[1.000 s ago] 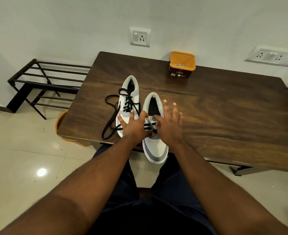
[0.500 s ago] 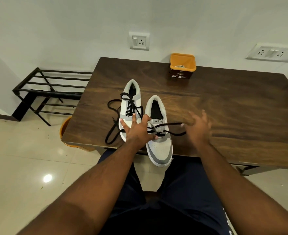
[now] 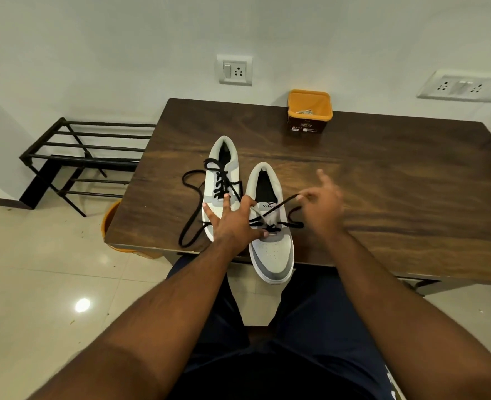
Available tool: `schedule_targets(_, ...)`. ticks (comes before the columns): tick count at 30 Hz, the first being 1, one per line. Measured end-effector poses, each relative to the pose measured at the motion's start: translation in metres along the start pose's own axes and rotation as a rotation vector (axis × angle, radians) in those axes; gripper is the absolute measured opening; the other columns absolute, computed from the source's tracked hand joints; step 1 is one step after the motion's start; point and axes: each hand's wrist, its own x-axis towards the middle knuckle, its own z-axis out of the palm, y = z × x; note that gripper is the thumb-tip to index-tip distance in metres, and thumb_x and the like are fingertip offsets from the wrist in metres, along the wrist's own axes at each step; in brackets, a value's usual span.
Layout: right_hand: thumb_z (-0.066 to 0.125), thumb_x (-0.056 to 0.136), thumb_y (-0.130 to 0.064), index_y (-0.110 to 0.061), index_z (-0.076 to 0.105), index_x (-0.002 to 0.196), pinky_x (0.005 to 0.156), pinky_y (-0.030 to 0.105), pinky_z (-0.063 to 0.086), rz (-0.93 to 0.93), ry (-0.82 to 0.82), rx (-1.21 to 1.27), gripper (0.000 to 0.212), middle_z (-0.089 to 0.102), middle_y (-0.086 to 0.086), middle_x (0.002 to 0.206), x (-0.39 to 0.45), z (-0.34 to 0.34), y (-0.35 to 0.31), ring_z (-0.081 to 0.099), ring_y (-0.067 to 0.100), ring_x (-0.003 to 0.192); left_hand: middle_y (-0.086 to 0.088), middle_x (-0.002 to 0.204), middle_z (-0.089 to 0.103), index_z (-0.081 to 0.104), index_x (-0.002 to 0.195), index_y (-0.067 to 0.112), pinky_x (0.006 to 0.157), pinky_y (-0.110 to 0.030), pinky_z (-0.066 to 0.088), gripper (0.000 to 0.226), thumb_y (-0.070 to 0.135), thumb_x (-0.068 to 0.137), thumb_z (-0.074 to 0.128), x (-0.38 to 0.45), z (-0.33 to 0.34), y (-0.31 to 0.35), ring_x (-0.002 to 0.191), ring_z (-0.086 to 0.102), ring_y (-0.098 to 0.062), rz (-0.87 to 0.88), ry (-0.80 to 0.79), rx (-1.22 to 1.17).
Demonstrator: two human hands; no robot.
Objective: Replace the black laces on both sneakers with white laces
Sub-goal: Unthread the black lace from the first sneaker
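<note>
Two white and grey sneakers stand side by side near the front edge of a dark wooden table (image 3: 383, 183). The left sneaker (image 3: 224, 166) has loosened black laces (image 3: 191, 194) trailing off to its left. The right sneaker (image 3: 273, 249) overhangs the table edge with its toe. My left hand (image 3: 232, 223) lies spread over both sneakers, pressing on the right one's throat. My right hand (image 3: 322, 206) pinches one end of the right sneaker's black lace (image 3: 282, 206) and holds it out to the right, above the table. An orange tub (image 3: 309, 112) at the back holds white laces (image 3: 304, 112).
A black metal rack (image 3: 85, 157) stands on the tiled floor left of the table. An orange bucket (image 3: 110, 223) sits under the table's left front corner. Wall sockets (image 3: 235, 70) are behind the table. My legs in dark trousers are below the table edge.
My right hand left the right sneaker's throat and moved right and up, drawing a black lace end out of the eyelets. My left hand stayed on the sneakers.
</note>
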Motion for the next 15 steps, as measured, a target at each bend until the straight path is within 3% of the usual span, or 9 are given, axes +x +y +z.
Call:
schedule_targets(2,0.067,0.085,-0.015,-0.01,0.073,0.098,0.107,0.032,0.033,0.218,0.2,0.235,0.015,0.048,0.003,0.143,0.018,-0.022,0.021,0.047,0.019,0.124,-0.006,0.138,0.054,0.033,0.117,0.036,0.101,-0.062,-0.028,0.066,0.058,0.071,0.075,0.001,0.0,-0.001,0.151,-0.005,-0.025,0.001,-0.005,0.002)
schedule_targets(3,0.065,0.084,-0.011,-0.008,0.073,0.093,0.096,0.022,0.036,0.292,0.279,0.345,0.012,0.055,0.005,0.132,0.024,-0.033,0.028,0.053,0.015,0.111,-0.006,0.139,0.053,0.033,0.116,0.036,0.1,-0.062,-0.029,0.066,0.058,0.07,0.075,0.002,0.001,-0.001,0.151,-0.006,-0.025,0.0,-0.006,0.002)
schedule_targets(5,0.059,0.081,-0.007,-0.012,0.067,0.073,0.076,0.021,0.039,0.39,0.424,0.53,0.012,0.062,0.003,0.089,0.031,-0.047,0.039,0.054,0.01,0.079,-0.005,0.141,0.051,0.033,0.114,0.038,0.1,-0.062,-0.029,0.065,0.059,0.069,0.075,0.003,0.002,-0.001,0.151,-0.005,-0.025,0.001,-0.007,0.009)
schedule_targets(7,0.056,0.082,0.001,-0.019,0.061,0.063,0.069,0.022,0.042,0.513,0.506,0.648,0.028,0.057,-0.004,0.071,0.029,-0.051,0.043,0.051,0.007,0.067,-0.006,0.143,0.049,0.032,0.112,0.038,0.1,-0.062,-0.029,0.064,0.06,0.069,0.075,0.003,0.002,-0.001,0.151,-0.004,-0.025,-0.002,-0.008,0.011)
schedule_targets(8,0.057,0.084,0.0,-0.019,0.064,0.068,0.074,0.025,0.044,0.561,0.501,0.644,0.026,0.061,-0.002,0.078,0.027,-0.049,0.044,0.055,0.011,0.075,-0.007,0.144,0.048,0.032,0.111,0.039,0.1,-0.061,-0.03,0.063,0.059,0.069,0.075,0.003,0.002,0.0,0.151,-0.005,-0.025,-0.005,-0.01,0.008)
schedule_targets(9,0.061,0.086,-0.005,-0.017,0.069,0.081,0.085,0.031,0.044,0.584,0.472,0.563,0.015,0.064,0.004,0.099,0.024,-0.046,0.046,0.058,0.018,0.093,-0.007,0.145,0.047,0.032,0.111,0.039,0.1,-0.061,-0.029,0.063,0.059,0.07,0.075,0.003,0.002,0.0,0.151,-0.005,-0.025,-0.008,-0.011,0.005)
schedule_targets(10,0.066,0.086,-0.015,-0.017,0.069,0.103,0.098,0.038,0.04,0.563,0.383,0.369,0.017,0.055,0.007,0.128,0.018,-0.044,0.042,0.051,0.025,0.116,-0.007,0.145,0.046,0.032,0.112,0.039,0.1,-0.062,-0.029,0.063,0.059,0.07,0.075,0.003,0.002,0.0,0.151,-0.005,-0.025,-0.008,-0.011,0.003)
schedule_targets(12,0.07,0.085,-0.03,-0.029,0.052,0.135,0.112,0.049,0.025,0.323,0.167,0.011,0.054,0.021,0.002,0.159,0.007,-0.031,0.032,0.024,0.031,0.142,-0.007,0.145,0.046,0.032,0.113,0.038,0.101,-0.063,-0.028,0.064,0.058,0.07,0.075,0.003,0.002,0.0,0.151,-0.005,-0.025,-0.004,-0.013,0.004)
schedule_targets(15,0.066,0.086,-0.034,-0.034,0.062,0.123,0.112,0.055,0.019,-0.207,-0.066,-0.278,0.037,0.014,-0.001,0.161,-0.01,-0.004,-0.003,0.009,0.032,0.147,-0.006,0.144,0.048,0.032,0.114,0.037,0.102,-0.064,-0.026,0.064,0.057,0.071,0.075,0.002,0.002,0.0,0.151,-0.003,-0.026,-0.001,-0.009,0.013)
